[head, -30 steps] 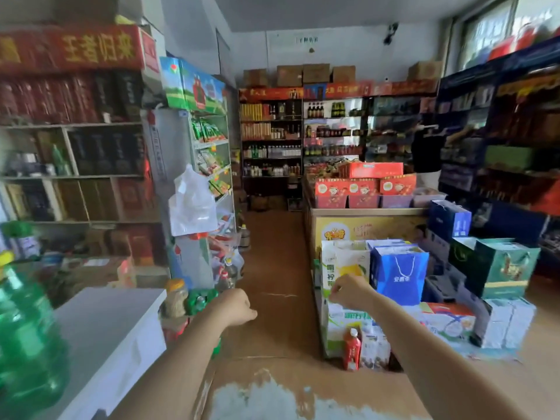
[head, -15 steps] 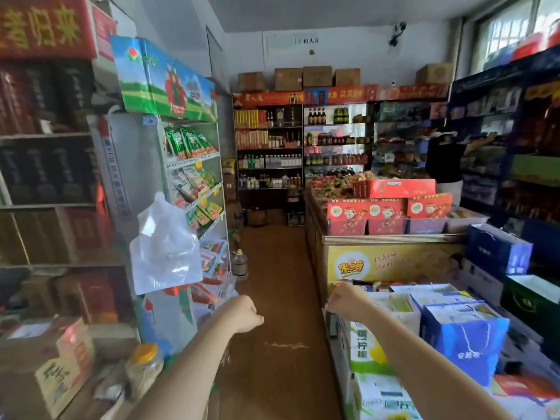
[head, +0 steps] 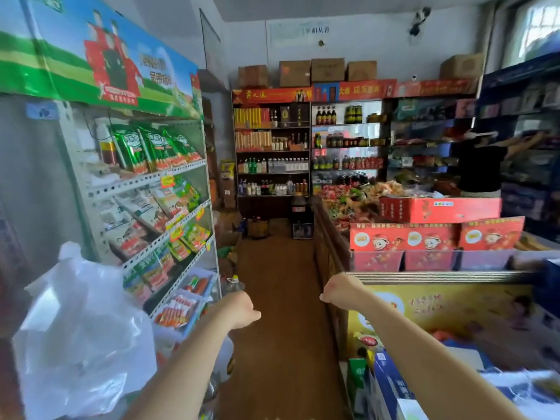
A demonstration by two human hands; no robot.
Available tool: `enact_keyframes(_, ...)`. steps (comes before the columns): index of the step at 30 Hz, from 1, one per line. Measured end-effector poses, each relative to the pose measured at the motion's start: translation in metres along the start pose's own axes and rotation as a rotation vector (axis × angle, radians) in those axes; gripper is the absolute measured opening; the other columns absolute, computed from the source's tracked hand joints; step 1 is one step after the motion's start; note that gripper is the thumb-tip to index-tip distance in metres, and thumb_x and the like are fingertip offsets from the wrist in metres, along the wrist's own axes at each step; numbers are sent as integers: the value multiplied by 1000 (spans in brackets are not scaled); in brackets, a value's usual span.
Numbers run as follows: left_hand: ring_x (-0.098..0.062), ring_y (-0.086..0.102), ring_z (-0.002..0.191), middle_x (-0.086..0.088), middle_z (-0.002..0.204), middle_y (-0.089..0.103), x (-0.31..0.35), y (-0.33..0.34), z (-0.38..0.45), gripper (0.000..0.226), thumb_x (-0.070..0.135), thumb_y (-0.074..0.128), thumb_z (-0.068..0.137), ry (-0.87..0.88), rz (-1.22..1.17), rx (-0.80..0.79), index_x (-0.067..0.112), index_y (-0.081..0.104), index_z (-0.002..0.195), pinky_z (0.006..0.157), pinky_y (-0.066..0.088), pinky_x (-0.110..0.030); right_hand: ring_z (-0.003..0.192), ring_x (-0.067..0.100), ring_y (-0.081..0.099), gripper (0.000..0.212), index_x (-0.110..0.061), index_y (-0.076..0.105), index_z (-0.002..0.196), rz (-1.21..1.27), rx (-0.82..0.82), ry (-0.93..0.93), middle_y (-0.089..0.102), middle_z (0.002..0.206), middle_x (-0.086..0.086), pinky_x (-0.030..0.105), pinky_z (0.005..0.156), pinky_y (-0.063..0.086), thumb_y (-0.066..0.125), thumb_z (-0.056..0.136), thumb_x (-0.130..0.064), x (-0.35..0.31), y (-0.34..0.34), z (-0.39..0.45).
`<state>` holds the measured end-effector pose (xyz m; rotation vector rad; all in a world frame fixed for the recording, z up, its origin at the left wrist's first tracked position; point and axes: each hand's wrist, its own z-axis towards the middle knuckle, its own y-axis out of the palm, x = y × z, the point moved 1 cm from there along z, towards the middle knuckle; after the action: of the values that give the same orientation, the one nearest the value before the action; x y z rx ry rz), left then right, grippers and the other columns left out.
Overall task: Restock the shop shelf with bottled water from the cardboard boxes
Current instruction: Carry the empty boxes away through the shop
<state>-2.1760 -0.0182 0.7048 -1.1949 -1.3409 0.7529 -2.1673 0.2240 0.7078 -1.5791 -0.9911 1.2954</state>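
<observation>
The person is holding both arms out ahead over the brown floor (head: pixel 281 298) of a shop aisle. The left hand (head: pixel 242 309) is hanging with its fingers curled into a loose fist and gripping nothing; the right hand (head: pixel 339 291) is doing the same, its fingers clenched and bare of any load. The two fists are hovering near each other, well apart from any goods.

Far beyond the fingers, at the end of the aisle, a dark back shelf (head: pixel 272 153) is carrying rows of bottles, and among them a line of clear bottled water (head: pixel 288 165) is standing on its third level. Cardboard boxes (head: pixel 327 71) are sitting in a row on top of that shelf, high above both hands; whether they are holding water cannot be told.

Just to the left of the left fingers, a white metal rack (head: pixel 169 207) is displaying green and red snack packets on slanted shelves, with a white plastic bag (head: pixel 81 328) hanging at its near end. Just beside the right fingers, on their right, a worktop (head: pixel 439 275) is bearing red display cartons (head: pixel 403 237) and loose sweets. Farther right and beyond, another person (head: pixel 481 168) in dark clothing is reaching up toward blue shelving (head: pixel 527 116).
</observation>
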Motion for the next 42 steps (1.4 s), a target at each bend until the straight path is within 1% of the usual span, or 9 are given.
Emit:
enact_keyframes(7,-16,36,46,1,48,30,-20,-36,227,46,36,56,87,18,29,26,18,34,50,60,33,-26,107,20,60,37,-8,66,113,92,46,20,64,112,3,23,78,45,58,91,-38,-6,-7,216)
enact_keyframes(13,-20,39,43,-6,50,32,-30,-92,411,47,39,56,89,26,21,2,15,40,51,52,30,-29,80,15,57,13,-20,63,81,207,119,91,62,87,-2,20,64,41,64,86,-32,-18,-55,379)
enact_keyframes(16,-27,63,71,-23,83,62,-25,-106,493,41,37,55,91,28,-5,-52,-2,65,84,67,48,-33,86,14,58,16,-17,68,92,233,110,117,64,95,-1,23,71,46,65,86,-31,-16,-73,452)
enact_keyframes(19,-19,52,49,-11,62,52,-23,-107,574,42,37,54,92,57,40,-84,0,62,74,55,38,-30,92,15,60,22,-15,69,99,270,106,132,63,98,-2,25,77,50,66,85,-31,-10,-79,535)
enact_keyframes(22,-37,65,85,-27,106,63,-19,-107,664,46,36,53,93,67,36,-77,-7,59,109,66,51,-37,92,14,59,24,-15,69,103,280,101,135,61,98,-2,25,75,49,66,86,-30,-5,-80,623)
enact_keyframes(27,-11,35,42,1,53,39,-13,-124,818,44,36,53,91,39,47,-134,18,42,53,60,35,-29,100,18,63,30,-15,66,108,315,91,144,64,106,1,27,78,52,69,84,-32,6,-96,779)
enact_keyframes(35,-34,63,102,-21,111,63,9,-176,1022,45,38,52,92,27,-27,-104,-3,62,109,76,51,-34,104,19,61,27,-10,69,107,228,75,99,65,112,4,30,88,51,62,90,-30,3,-147,990)
enact_keyframes(39,-13,47,49,-1,58,47,0,-183,1130,41,37,53,91,45,-52,-112,17,48,56,63,40,-29,107,21,60,31,-7,69,108,219,81,87,65,115,7,31,90,50,61,90,-31,0,-155,1094)
enact_keyframes(42,-9,41,46,3,55,41,-8,-195,1213,45,39,52,91,41,-32,-122,21,40,52,66,44,-31,107,22,61,32,-6,67,111,229,85,97,65,114,8,33,91,52,63,89,-30,-5,-156,1172)
